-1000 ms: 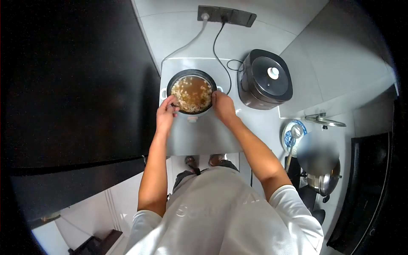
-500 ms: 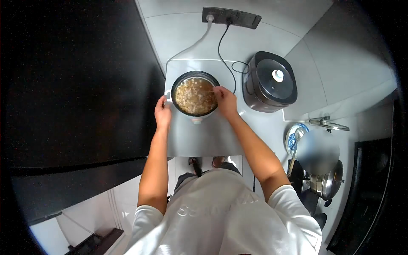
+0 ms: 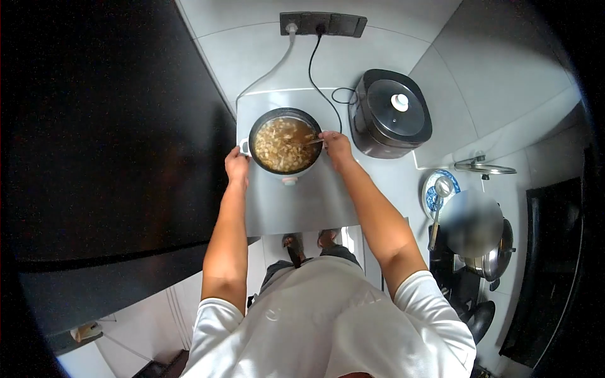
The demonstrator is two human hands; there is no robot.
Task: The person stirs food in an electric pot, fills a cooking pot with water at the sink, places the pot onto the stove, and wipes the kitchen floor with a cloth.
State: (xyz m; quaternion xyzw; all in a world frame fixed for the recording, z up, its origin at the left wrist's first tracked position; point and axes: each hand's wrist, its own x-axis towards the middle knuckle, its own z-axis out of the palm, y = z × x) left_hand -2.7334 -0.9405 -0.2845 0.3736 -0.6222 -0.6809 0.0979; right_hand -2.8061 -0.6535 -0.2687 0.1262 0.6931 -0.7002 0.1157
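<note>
Right hand [image 3: 337, 147]: pinching a slim utensil [image 3: 314, 142] — long axis running left, into the soup [image 3: 277, 148]
Left hand [image 3: 237, 167]: at the white side handle [image 3: 244, 147] (cannot tell if closed)
Pot [image 3: 285, 112]: on the desk [image 3: 296, 211], between the two

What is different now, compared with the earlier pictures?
The left hand has moved leftward from the pot's front-left rim to its left handle. The food has shifted, covering more broth; a utensil now shows in the right hand. Cooker and ladle stayed.
</note>
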